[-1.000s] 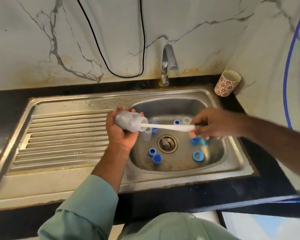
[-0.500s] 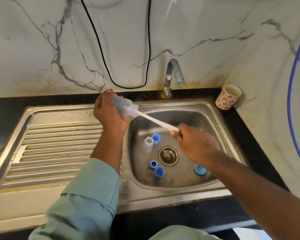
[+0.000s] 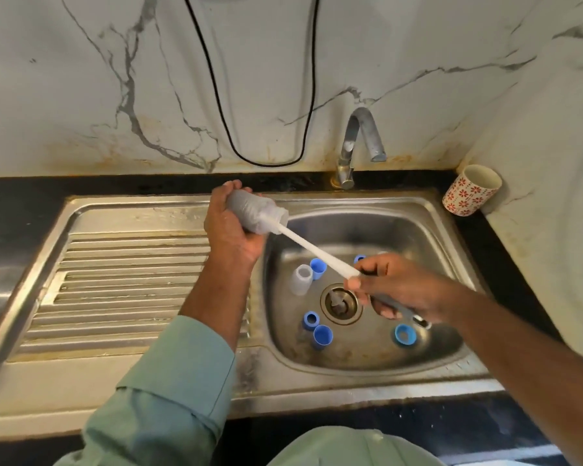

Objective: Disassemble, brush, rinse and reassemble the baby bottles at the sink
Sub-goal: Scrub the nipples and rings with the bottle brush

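My left hand (image 3: 231, 230) grips a clear baby bottle (image 3: 256, 211), held sideways over the left rim of the sink basin (image 3: 451, 237), mouth toward the right. A white bottle brush (image 3: 317, 252) is pushed into the bottle; its head is inside. My right hand (image 3: 394, 287) holds the brush handle over the drain (image 3: 340, 302). In the basin lie a clear cap (image 3: 302, 279), several blue rings and caps (image 3: 322, 336), and a blue ring (image 3: 405, 335) at the right.
A steel tap (image 3: 360, 142) stands behind the basin with its spout over it. The ribbed draining board (image 3: 125, 284) lies to the left. A red-flowered cup (image 3: 472, 190) sits on the black counter at the back right. A black cable (image 3: 223, 112) hangs on the marble wall.
Both hands kept their hold. The bottle tilted from level to slanting up-left, and my right hand dropped lower toward the drain, with the brush staying in the bottle.
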`<state>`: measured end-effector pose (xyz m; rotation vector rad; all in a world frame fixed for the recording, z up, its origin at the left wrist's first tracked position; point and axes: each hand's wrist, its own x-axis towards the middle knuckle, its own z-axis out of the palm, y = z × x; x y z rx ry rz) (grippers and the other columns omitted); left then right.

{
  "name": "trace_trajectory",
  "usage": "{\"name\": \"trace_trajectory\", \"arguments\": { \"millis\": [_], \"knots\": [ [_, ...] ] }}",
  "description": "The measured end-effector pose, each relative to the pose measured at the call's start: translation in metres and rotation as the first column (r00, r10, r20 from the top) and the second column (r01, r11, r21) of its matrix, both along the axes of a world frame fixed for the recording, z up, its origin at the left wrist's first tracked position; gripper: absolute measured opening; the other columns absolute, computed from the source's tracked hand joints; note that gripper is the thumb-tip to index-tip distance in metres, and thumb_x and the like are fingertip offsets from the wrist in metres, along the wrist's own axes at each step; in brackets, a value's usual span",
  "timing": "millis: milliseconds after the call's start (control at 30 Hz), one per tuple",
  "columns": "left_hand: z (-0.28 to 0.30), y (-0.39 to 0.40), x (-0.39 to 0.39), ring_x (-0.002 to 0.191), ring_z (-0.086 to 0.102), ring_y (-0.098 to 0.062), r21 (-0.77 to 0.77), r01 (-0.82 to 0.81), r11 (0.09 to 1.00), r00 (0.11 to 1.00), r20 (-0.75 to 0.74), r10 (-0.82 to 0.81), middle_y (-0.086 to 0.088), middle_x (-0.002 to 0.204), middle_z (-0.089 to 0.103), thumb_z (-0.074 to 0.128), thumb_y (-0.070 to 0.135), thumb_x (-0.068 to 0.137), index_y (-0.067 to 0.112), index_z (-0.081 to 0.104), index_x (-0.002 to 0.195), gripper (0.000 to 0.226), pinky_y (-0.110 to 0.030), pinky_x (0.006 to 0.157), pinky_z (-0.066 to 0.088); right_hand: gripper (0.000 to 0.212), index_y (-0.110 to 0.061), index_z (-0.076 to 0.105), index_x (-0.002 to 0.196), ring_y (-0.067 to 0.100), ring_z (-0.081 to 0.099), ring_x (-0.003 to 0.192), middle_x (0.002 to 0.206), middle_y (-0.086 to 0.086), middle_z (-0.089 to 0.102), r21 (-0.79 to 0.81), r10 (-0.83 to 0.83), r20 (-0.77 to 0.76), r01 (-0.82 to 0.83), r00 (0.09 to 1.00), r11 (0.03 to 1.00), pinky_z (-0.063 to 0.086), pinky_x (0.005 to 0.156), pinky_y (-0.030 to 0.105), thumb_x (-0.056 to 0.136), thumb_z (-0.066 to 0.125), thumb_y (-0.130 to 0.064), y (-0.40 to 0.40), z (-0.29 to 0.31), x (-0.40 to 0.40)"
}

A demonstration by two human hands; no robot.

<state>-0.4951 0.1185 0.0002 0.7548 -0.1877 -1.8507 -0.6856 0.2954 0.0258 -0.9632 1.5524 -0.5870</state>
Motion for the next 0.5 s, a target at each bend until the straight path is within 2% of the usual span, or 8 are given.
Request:
{"name": "trace_trajectory", "arguments": {
  "millis": [67,133,167,233,300,367,433,500],
  "knots": [
    [-0.003,-0.005,0.009,0.08,0.058,-0.02,0.089,-0.079,0.993,0.994,0.078,0.073,-0.003,0.083,0.058,0.067,0.019,0.086,0.015,0.064,0.086,0.005,-0.032,0.063,0.055,0.011,-0.024,0.07,0.089,0.011,0.052,0.05,0.065,-0.002,0.063,-0.203,-0.021,-0.411,-0.069,0.911,0.977,0.044,0.049,0.026,0.088,0.068,-0.035,-0.002,-0.011,0.005],
    [-0.005,-0.005,0.012,0.084,0.06,-0.022,0.153,-0.098,0.983,0.991,0.102,0.083,-0.004,0.091,0.058,0.071,0.021,0.086,0.015,0.066,0.092,0.01,-0.034,0.06,0.057,0.008,-0.046,0.064,0.086,0.006,0.054,0.054,0.069,-0.006,0.064,-0.315,-0.108,-0.587,-0.103,0.802,0.944,0.043,0.051,0.023,0.089,0.066,-0.039,0.001,-0.016,0.006],
    [-0.006,-0.003,0.011,0.083,0.061,-0.022,0.161,-0.104,0.981,0.989,0.117,0.086,-0.004,0.091,0.058,0.073,0.021,0.085,0.015,0.066,0.095,0.013,-0.033,0.059,0.057,0.017,-0.054,0.06,0.086,0.004,0.053,0.053,0.069,-0.006,0.064,-0.347,-0.145,-0.57,-0.077,0.809,0.935,0.042,0.05,0.021,0.09,0.065,-0.037,0.004,-0.018,0.011],
    [-0.007,0.002,0.006,0.079,0.06,-0.021,0.133,-0.091,0.987,0.987,0.141,0.072,-0.004,0.087,0.058,0.073,0.021,0.086,0.014,0.066,0.095,0.014,-0.032,0.059,0.057,0.015,-0.041,0.067,0.084,0.003,0.046,0.047,0.062,-0.003,0.059,-0.336,-0.208,-0.369,0.078,0.906,0.938,0.037,0.045,0.017,0.093,0.063,-0.028,0.012,-0.019,0.021],
    [-0.005,0.006,0.002,0.074,0.057,-0.018,0.066,0.0,0.998,0.998,0.068,-0.005,-0.003,0.08,0.057,0.068,0.021,0.087,0.014,0.065,0.086,0.007,-0.031,0.063,0.055,0.025,-0.007,0.071,0.09,0.012,0.04,0.045,0.058,0.003,0.054,-0.122,-0.175,-0.014,0.172,0.984,0.978,0.031,0.04,0.023,0.096,0.057,-0.027,0.018,-0.014,0.03],
    [-0.004,0.006,0.003,0.069,0.055,-0.016,0.0,0.095,0.996,0.995,0.012,-0.095,0.0,0.072,0.058,0.064,0.02,0.089,0.015,0.063,0.078,0.012,-0.031,0.069,0.051,0.032,-0.006,0.07,0.097,0.013,0.033,0.041,0.059,0.008,0.049,0.112,-0.122,0.261,0.095,0.958,0.989,0.024,0.037,0.021,0.097,0.052,-0.032,0.025,-0.008,0.022],
    [-0.004,0.003,0.006,0.066,0.055,-0.016,-0.029,0.16,0.987,0.985,0.072,-0.158,0.0,0.07,0.059,0.064,0.017,0.089,0.014,0.063,0.076,0.013,-0.032,0.071,0.05,0.03,-0.014,0.074,0.094,0.012,0.032,0.04,0.06,0.009,0.047,0.181,-0.051,0.29,-0.003,0.956,0.984,0.026,0.035,0.02,0.091,0.054,-0.036,0.029,0.004,0.002],
    [-0.003,0.007,0.006,0.065,0.056,-0.016,-0.03,0.215,0.976,0.965,0.157,-0.208,-0.001,0.071,0.059,0.066,0.016,0.088,0.012,0.064,0.078,0.011,-0.032,0.071,0.051,0.031,-0.014,0.075,0.095,0.013,0.037,0.042,0.063,0.012,0.051,0.141,0.035,0.112,-0.051,0.993,0.989,0.031,0.037,0.022,0.082,0.061,-0.04,0.028,0.016,-0.018]
  ]
}}
